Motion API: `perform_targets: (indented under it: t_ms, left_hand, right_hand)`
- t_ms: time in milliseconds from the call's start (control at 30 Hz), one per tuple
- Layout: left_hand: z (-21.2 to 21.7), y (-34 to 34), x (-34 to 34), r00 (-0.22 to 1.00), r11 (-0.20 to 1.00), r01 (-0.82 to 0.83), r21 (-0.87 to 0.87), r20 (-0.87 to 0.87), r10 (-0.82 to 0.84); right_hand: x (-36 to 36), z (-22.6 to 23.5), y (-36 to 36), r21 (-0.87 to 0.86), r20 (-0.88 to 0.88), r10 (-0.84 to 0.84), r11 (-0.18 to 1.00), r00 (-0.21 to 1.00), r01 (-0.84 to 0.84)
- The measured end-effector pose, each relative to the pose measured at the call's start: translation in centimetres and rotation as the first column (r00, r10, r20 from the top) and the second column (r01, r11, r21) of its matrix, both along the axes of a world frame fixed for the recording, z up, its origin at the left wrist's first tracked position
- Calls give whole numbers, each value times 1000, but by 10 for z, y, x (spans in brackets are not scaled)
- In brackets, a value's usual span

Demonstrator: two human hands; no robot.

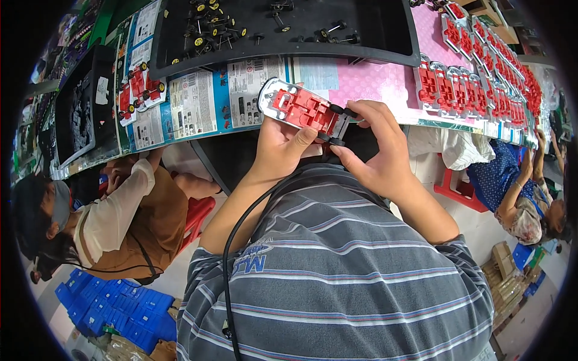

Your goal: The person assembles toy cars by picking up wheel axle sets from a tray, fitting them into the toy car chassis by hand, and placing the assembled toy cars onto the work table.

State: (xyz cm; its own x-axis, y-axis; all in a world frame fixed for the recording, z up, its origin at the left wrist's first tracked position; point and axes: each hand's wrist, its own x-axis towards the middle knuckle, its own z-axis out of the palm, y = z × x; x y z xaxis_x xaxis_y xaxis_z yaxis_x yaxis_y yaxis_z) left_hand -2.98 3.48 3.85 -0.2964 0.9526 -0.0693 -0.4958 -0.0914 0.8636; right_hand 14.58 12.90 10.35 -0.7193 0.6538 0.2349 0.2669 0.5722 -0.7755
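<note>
My left hand [278, 147] holds a toy car [301, 107] with its underside up, its thumb pressed on the red inner part. A white and silver shell rims the red part. Black wheels [338, 142] sit at the car's right end, on both sides of it. My right hand [385, 153] closes there, its index finger at the far wheels and its thumb at the near ones, pinching a wheel axle between them. Whether the axle is seated in the car I cannot tell.
A black tray [289, 53] of loose wheel axles stands behind my hands. Finished-looking cars [141, 90] lie to the left, beside a black bin [78, 114]. Rows of red car bodies [451, 90] fill the right of the table. Co-workers sit on both sides.
</note>
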Motion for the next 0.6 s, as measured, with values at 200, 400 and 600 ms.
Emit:
perform_targets:
  t_ms: [200, 400, 600]
  left_hand:
    - [0, 3, -2, 1000, 1000, 11, 27, 4, -11]
    - [-7, 5, 0, 999, 997, -44, 59, -19, 45]
    - [4, 4, -2, 1000, 996, 27, -83, 14, -26]
  right_hand:
    - [-1, -4, 2, 7, -19, 3, 1000, 1000, -3]
    - [0, -7, 3, 3, -16, -3, 1000, 1000, 3]
    - [-1, -8, 4, -11, -13, -11, 1000, 1000, 11]
